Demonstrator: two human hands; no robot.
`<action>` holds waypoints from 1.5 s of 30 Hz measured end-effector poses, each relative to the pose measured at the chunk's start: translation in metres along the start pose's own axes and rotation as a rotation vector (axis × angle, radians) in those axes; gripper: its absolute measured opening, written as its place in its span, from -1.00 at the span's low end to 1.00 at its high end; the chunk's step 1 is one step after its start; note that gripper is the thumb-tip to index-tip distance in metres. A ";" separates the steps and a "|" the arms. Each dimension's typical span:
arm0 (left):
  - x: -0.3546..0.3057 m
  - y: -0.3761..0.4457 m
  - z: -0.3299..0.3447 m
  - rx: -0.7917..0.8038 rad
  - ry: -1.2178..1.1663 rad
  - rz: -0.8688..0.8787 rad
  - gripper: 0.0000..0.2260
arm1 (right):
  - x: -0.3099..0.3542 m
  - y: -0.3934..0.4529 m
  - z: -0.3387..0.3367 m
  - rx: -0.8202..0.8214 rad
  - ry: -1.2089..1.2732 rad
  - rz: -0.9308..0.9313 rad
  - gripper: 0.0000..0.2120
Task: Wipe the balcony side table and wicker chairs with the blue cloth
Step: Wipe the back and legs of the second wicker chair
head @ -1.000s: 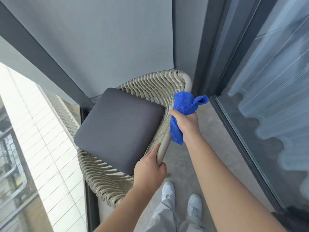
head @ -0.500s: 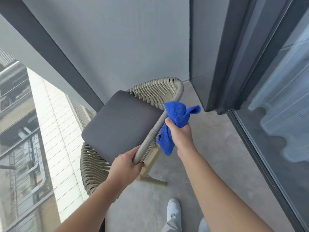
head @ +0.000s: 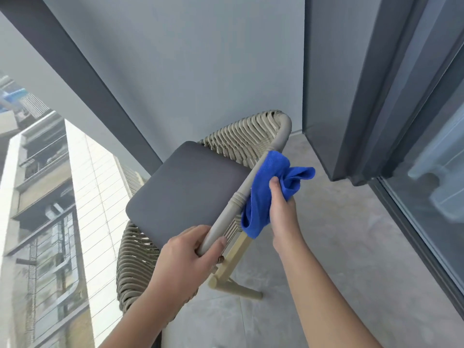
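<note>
From the head camera, a wicker chair [head: 241,144] stands tilted on the balcony floor [head: 339,259], its woven back toward the grey wall [head: 188,71] and a dark grey seat cushion [head: 185,194] lying in it. The left hand [head: 185,257] wraps its grip around the lower end of the chair's smooth frame rail [head: 253,182], thumb on top and fingers curled beneath. Higher up the same rail, the right hand [head: 278,209] holds a blue cloth [head: 268,187] bunched in a closed grip, pressing it against the outer side of the rail. Part of the cloth drapes over the rail above the hand, a loose corner sticks out to the right, and another fold hangs down below the hand. One pale chair leg [head: 231,262] shows beneath the hands, resting on the floor. A dark door frame [head: 351,109] and glass pane [head: 431,172] stand at right. At left, beyond the balcony edge, a neighbouring building [head: 50,222] shows.
</note>
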State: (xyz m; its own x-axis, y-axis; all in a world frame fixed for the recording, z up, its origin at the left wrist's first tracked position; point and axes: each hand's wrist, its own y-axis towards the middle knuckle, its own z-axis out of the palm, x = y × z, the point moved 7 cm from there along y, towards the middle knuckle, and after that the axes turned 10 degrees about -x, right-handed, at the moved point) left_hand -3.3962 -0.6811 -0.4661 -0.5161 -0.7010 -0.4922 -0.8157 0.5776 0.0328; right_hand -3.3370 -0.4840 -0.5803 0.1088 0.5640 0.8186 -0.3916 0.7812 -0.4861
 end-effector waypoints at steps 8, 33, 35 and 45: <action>-0.034 0.044 0.012 -0.008 0.316 0.163 -0.71 | -0.038 0.010 0.023 0.067 0.095 -0.302 -0.54; -0.023 -0.040 0.093 -0.960 0.381 1.029 -0.88 | -0.099 0.060 0.006 0.235 0.158 -0.809 -0.57; -0.006 -0.050 0.128 -0.827 0.197 1.119 -0.81 | -0.103 0.063 -0.003 0.193 0.252 -0.756 -0.55; 0.075 0.011 0.209 -0.821 0.169 0.881 -0.61 | -0.114 0.107 -0.001 -0.043 0.439 -0.696 -0.72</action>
State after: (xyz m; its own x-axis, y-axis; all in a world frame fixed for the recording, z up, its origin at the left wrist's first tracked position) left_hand -3.3893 -0.6396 -0.6840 -0.9545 -0.2831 0.0940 -0.0596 0.4899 0.8697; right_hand -3.3906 -0.4646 -0.7264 0.6644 -0.0066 0.7473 -0.0687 0.9952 0.0699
